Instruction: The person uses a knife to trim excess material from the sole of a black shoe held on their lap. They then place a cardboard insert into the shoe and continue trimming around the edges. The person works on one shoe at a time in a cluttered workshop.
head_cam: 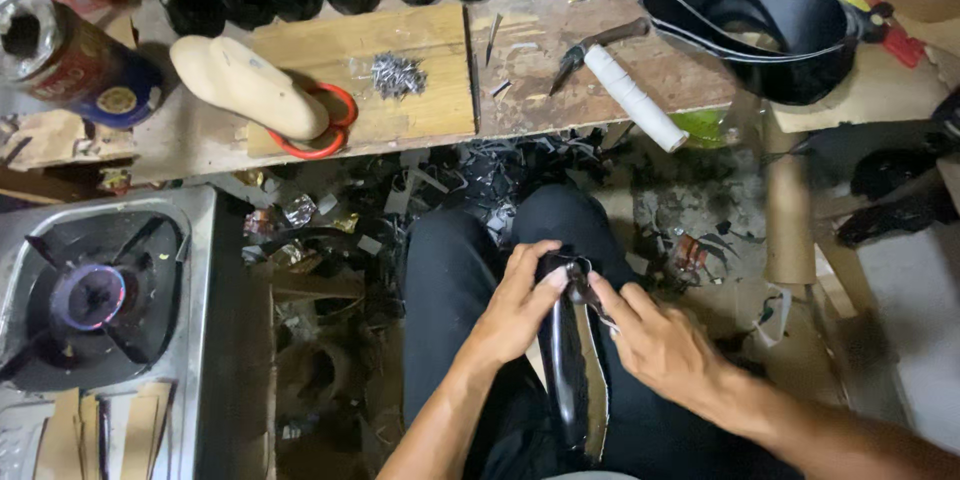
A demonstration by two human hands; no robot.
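The glossy black leather shoe upper on its last [572, 360] lies lengthwise along the person's lap, braced between the thighs so both hands can work its far end. The left hand [517, 308] curls around that end, fingers closed and thumb pressing the leather down. The right hand [660, 345] pinches the edge from the other side; it may also hold a small tool, but the view is too dark to say.

Ahead runs a scarred wooden workbench [560, 70] carrying a pale wooden shoe last [245, 85], a small heap of grey tacks [397, 75] and a white-handled hammer [625, 85]. A gas burner [95, 295] sits left. Leather scraps litter the floor.
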